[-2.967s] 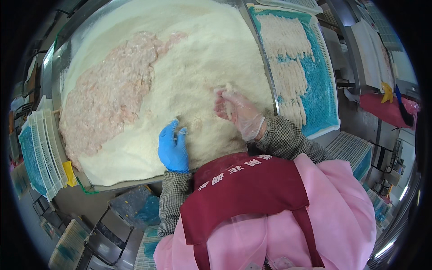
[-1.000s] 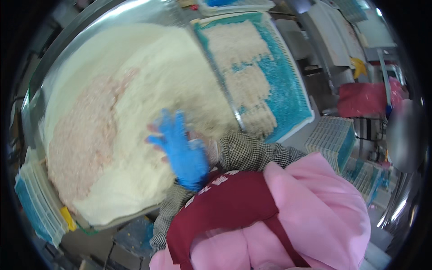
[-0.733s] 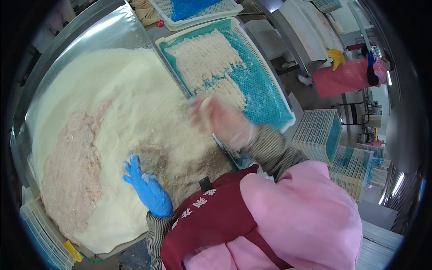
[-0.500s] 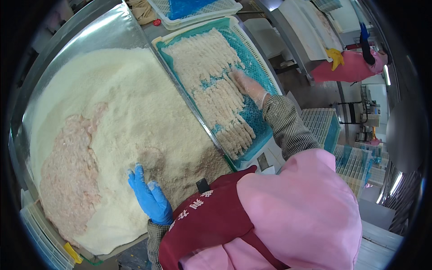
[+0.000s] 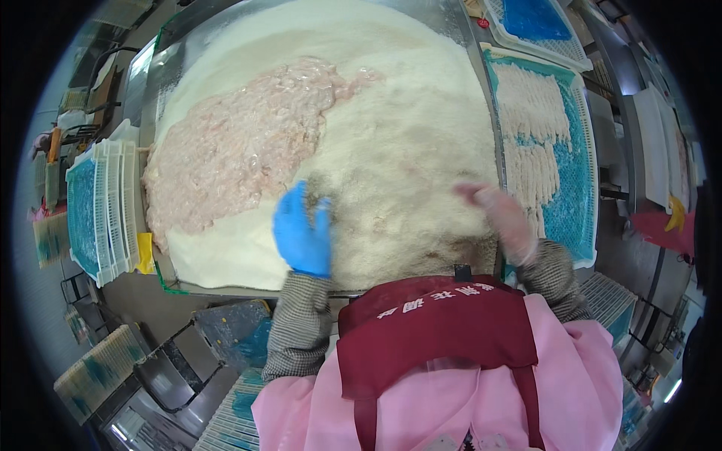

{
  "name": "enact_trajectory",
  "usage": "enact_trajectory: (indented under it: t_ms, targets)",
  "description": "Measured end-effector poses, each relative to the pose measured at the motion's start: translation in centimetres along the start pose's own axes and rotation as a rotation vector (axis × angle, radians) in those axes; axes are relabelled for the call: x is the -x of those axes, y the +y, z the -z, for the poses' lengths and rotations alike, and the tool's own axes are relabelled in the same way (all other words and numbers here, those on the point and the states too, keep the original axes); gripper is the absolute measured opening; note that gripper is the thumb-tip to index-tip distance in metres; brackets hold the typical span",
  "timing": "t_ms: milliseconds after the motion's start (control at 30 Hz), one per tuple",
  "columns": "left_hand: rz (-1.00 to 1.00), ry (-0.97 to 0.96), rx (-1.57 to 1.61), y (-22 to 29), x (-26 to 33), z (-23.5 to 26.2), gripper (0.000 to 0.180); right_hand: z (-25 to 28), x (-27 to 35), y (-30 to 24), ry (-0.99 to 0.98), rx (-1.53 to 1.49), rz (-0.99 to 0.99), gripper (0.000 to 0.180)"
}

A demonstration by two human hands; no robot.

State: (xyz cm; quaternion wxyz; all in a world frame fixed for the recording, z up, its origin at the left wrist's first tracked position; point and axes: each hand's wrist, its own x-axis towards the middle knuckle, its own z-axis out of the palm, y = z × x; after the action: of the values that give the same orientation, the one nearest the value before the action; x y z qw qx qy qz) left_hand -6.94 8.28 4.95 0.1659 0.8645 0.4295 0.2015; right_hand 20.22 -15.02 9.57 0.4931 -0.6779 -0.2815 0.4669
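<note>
My left hand [image 5: 303,229], in a blue glove, is open with fingers apart. Its fingertips are at the pale crumbs [image 5: 406,161], beside the near edge of a wet pink heap of raw meat pieces [image 5: 241,143]. Over the right part of the crumbs is my right hand [image 5: 508,222], in a clear glove and blurred by motion. Its fingers reach out to the left, and nothing shows in them. To its right, rows of crumb-coated strips [image 5: 532,109] lie on the blue mesh lining of a white tray [image 5: 590,165].
A metal-rimmed table [image 5: 498,143] holds the crumbs and meat. Beyond the strip tray is another white tray with a blue sheet [image 5: 534,19]. Stacked white baskets [image 5: 113,214] stand at the left, with a yellow piece [image 5: 145,252] beside them. A person in pink [image 5: 665,229] is at far right.
My right hand has left the strips in the tray and come over the crumbs. My left hand stays at the crumbs, its fingers spread wider. The view has turned toward the table.
</note>
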Motion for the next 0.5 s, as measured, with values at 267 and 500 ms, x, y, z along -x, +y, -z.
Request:
enact_trajectory:
  t_ms: [267,500]
  targets:
    - [0.086,0.108,-0.215,-2.6,-5.7,-0.2,0.034,-12.6,-4.2,6.3,-0.69,-0.321,-0.318,0.052]
    - [0.348,-0.124,-0.274,-2.1,-9.3,-1.8,0.031,-11.2,-5.6,7.2,-0.533,-0.411,-0.458,0.06]
